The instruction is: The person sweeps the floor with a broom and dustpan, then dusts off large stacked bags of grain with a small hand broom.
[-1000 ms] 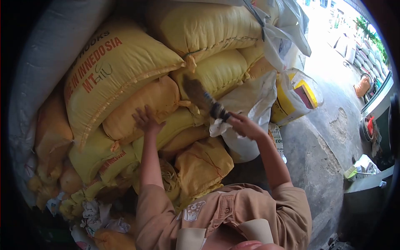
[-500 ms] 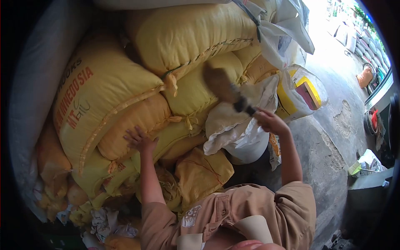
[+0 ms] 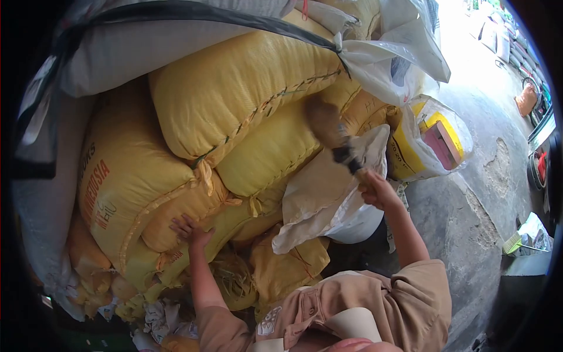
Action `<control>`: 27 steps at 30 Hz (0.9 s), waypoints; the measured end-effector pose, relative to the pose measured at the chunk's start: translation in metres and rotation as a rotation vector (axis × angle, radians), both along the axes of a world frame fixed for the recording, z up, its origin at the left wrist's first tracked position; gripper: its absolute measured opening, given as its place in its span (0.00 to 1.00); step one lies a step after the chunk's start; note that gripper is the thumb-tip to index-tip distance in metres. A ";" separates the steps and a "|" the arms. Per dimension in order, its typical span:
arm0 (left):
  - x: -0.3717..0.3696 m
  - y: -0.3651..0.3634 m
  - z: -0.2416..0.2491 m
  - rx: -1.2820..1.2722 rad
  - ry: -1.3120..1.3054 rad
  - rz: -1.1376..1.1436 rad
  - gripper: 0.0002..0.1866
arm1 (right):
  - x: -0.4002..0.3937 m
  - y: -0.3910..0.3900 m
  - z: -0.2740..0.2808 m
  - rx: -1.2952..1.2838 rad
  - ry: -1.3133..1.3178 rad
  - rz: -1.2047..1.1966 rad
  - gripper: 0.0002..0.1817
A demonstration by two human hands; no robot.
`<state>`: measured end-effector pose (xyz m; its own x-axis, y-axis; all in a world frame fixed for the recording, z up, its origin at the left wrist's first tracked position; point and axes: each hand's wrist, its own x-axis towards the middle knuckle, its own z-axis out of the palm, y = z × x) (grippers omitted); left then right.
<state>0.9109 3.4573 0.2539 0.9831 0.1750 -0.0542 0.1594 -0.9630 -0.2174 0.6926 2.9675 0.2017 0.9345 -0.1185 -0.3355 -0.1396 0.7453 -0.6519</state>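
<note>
My right hand (image 3: 378,189) is wrapped around the handle of a short-handled hand brush (image 3: 324,124). Motion blurs its brown head, and a dark band sits between head and handle. The head is in front of a yellow sack (image 3: 270,149) in the stack; whether it touches cannot be told. My left hand (image 3: 192,230) lies with fingers spread against a smaller orange-yellow sack (image 3: 167,226), below a large printed sack (image 3: 129,182). Beneath the brush, an open white sack (image 3: 316,188) sags over a pale round container (image 3: 358,226).
Higher up rests another big stitched yellow sack (image 3: 234,88), with a dark strap (image 3: 193,10) crossing above. A white and yellow bag (image 3: 431,141) stands at the right, beside the grey concrete floor (image 3: 451,234). A green-bristled broom (image 3: 513,243) lies farther right.
The brush has swung slightly right and remains in my right hand. My view has shifted, bringing the dark strap in at the top. My left hand stays against the sacks.
</note>
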 end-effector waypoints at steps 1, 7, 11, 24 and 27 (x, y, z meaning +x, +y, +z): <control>0.000 -0.001 -0.001 -0.004 -0.016 0.005 0.65 | 0.002 0.010 0.012 -0.068 0.016 0.054 0.15; 0.002 -0.011 0.004 -0.004 -0.010 0.056 0.66 | 0.003 -0.008 -0.011 0.091 0.122 -0.100 0.16; 0.002 -0.004 -0.004 0.005 -0.033 0.053 0.66 | -0.019 -0.041 -0.023 0.093 0.221 -0.319 0.17; 0.005 0.003 -0.016 0.049 -0.108 0.056 0.63 | -0.046 -0.036 -0.048 -0.227 0.380 -0.146 0.25; 0.010 0.010 -0.019 0.071 -0.163 0.037 0.63 | -0.040 -0.009 -0.011 -0.406 0.222 -0.081 0.24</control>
